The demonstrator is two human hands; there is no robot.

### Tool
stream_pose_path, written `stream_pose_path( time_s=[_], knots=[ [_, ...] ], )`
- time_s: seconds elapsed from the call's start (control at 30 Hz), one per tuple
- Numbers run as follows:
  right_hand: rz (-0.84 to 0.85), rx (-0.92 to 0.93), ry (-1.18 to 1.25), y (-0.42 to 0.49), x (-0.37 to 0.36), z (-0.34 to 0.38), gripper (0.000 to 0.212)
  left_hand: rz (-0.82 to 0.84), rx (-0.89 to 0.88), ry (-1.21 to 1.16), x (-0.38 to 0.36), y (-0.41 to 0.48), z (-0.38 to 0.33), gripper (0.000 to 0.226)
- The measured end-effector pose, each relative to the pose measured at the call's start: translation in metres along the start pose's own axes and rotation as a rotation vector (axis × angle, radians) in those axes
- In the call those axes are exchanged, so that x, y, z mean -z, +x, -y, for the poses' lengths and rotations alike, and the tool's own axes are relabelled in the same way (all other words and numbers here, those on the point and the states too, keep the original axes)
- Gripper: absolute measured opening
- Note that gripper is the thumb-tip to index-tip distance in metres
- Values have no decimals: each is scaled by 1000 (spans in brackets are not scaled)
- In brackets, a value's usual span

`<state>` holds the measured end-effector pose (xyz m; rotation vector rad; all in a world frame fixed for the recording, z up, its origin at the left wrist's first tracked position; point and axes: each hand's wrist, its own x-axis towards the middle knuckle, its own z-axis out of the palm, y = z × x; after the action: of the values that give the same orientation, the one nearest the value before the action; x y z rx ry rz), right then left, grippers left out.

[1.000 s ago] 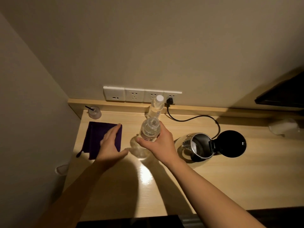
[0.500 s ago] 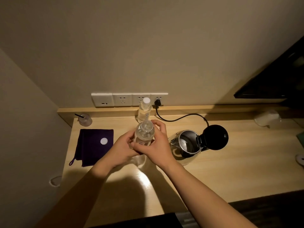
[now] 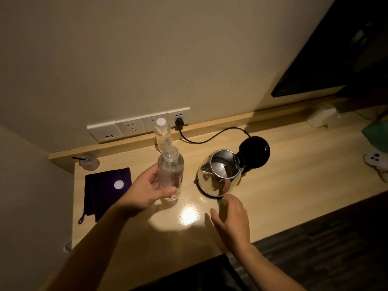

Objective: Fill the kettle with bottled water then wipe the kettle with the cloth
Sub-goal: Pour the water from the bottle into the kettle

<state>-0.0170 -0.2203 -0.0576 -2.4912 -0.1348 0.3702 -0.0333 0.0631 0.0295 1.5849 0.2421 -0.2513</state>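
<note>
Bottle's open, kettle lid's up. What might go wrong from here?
1. The uncapped bottle is gripped by the left hand alone; a sloppy pour at the open kettle would likely wet the counter near its plugged-in cord.
2. The bottle cap lies on the purple cloth; lifting the cloth to wipe could send it rolling off.
</note>
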Motion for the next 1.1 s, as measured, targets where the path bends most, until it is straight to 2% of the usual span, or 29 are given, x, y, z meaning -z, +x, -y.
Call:
stream_pose_path(
  time_s=[0.1,0.23,0.43,0.63,0.87,1.1],
  knots=[
    [-56,-112,-105,5,-17,-26,65,69,5,8,-4,5,-3,67],
    [-130,-77,-245,20,-32,-49,88,109,29,-42,-14,13,-4,64],
    [-75,-36,-333,45,-31,-71,106,160,41,-41,-34,21,0,78],
    [-4,-7,-392,50,-36,-84,112,193,67,-15,-53,29,-2,84],
    [-4,11,-430,53,-40,-89,113,254,123,17,-57,35,-3,82],
    [-7,24,-453,53,-41,-93,113,279,191,49,-51,39,-1,90]
  ],
)
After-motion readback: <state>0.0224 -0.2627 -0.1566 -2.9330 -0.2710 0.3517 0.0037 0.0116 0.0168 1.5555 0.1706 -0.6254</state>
